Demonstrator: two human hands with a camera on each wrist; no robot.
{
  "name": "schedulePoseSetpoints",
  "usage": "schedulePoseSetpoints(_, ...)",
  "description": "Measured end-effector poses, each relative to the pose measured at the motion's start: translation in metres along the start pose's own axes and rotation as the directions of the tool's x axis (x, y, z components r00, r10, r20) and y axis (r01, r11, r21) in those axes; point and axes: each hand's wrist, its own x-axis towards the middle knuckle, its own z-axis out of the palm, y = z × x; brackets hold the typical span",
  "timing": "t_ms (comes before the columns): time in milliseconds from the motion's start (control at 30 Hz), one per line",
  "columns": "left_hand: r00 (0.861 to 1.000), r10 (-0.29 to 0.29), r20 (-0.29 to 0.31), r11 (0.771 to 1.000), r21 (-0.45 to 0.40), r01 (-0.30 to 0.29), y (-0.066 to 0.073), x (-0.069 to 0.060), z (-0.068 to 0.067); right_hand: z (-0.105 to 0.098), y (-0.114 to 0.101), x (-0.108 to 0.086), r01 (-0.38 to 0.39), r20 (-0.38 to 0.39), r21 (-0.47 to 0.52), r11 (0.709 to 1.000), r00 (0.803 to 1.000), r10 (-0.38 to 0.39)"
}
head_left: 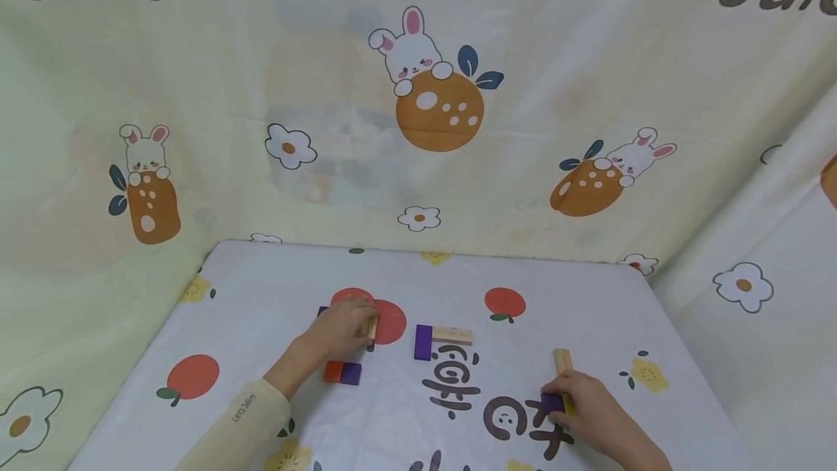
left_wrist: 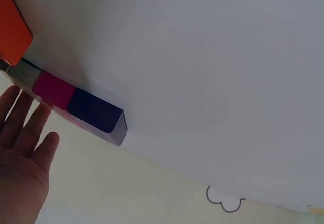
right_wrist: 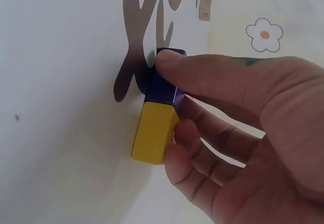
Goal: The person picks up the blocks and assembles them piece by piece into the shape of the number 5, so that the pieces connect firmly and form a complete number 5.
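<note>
My left hand [head_left: 343, 325] is over a short row of blocks at left centre, gripping a pale wooden block [head_left: 373, 327] between fingertips and thumb. In the left wrist view, this row shows a magenta block [left_wrist: 54, 89] and a dark blue block [left_wrist: 96, 110]; the thumb is out of that view. My right hand [head_left: 591, 409] pinches a purple block [right_wrist: 163, 87] and a yellow block [right_wrist: 153, 133], which sit end to end. The thumb presses on the purple one, with fingers curled along the far side. Just beyond this hand lies another wooden block [head_left: 562, 360].
Between the hands, a purple block [head_left: 423, 342] meets a wooden block [head_left: 453, 335] at a right angle. Nearer the left forearm lie an orange block [head_left: 333, 371] and a purple block [head_left: 351, 373], side by side. Printed cloth covers the table [head_left: 575, 296] and the surrounding walls.
</note>
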Motion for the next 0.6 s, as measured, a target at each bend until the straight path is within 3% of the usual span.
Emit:
schedulePoseSetpoints(267,1.000,-0.001,0.003,0.999,-0.049,0.001,0.001,-0.003,0.001,0.002,-0.003,-0.002,-0.006,-0.019,-0.071,0.997,1.000,0.004)
schedulePoseSetpoints(433,0.999,0.050,-0.014,0.999,-0.017,-0.051,0.005,-0.004,-0.001,-0.001,-0.007,-0.002,0.036,-0.059,-0.072,0.997,0.997,-0.041)
schedulePoseSetpoints(600,0.993,0.116,-0.022,0.993,-0.022,-0.117,0.019,-0.008,-0.007,-0.004,-0.017,0.002,0.107,-0.118,-0.060,0.992,0.986,-0.114)
